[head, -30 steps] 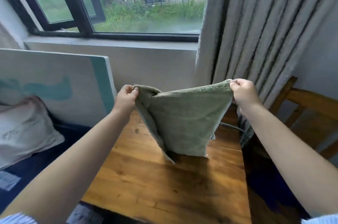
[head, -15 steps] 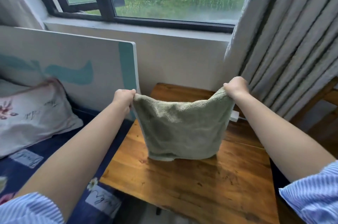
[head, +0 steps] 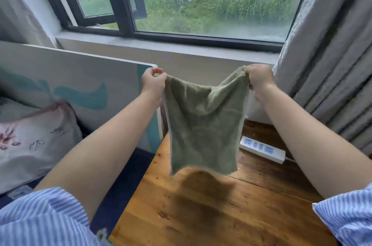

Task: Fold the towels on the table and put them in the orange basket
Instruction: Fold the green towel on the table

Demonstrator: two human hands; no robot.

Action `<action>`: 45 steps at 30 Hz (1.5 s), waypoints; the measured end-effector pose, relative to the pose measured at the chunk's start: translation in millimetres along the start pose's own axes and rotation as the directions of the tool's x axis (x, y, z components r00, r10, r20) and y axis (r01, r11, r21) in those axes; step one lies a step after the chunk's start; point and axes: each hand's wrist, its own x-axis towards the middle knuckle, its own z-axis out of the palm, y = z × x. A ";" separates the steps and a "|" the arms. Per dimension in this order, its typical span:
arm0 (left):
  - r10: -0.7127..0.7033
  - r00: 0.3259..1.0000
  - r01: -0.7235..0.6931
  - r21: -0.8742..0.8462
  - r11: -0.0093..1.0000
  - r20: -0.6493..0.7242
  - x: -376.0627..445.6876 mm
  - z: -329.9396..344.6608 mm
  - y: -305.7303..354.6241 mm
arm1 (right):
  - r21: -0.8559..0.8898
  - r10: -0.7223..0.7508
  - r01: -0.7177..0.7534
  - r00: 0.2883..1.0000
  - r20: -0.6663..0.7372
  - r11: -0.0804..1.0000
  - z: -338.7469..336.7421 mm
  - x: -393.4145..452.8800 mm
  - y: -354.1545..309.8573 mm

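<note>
Green towel (head: 203,125), folding underway: left hand (head: 154,82) and right hand (head: 258,78) pinch top corners above table (head: 201,215); next, likely bring corners together.

Both hands have lifted the green towel (head: 203,129) clear of the wooden table (head: 201,215), uncovering a white power strip (head: 261,148).

towel (head: 203,125) above table (head: 201,215); power strip (head: 262,149) on table, right | pillow (head: 30,141) left

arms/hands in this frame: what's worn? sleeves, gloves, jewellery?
Both forearms bare. Left sleeve and right sleeve are blue-and-white striped shirt fabric, ending near the elbows. Left hand and right hand: no gloves, no watch or rings visible.
</note>
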 end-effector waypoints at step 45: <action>-0.711 0.576 -0.537 0.843 0.042 0.402 -53.3 -69.1 -284.7 | -0.890 0.470 -0.180 0.882 0.043 0.419 29.7 -140.2 306.1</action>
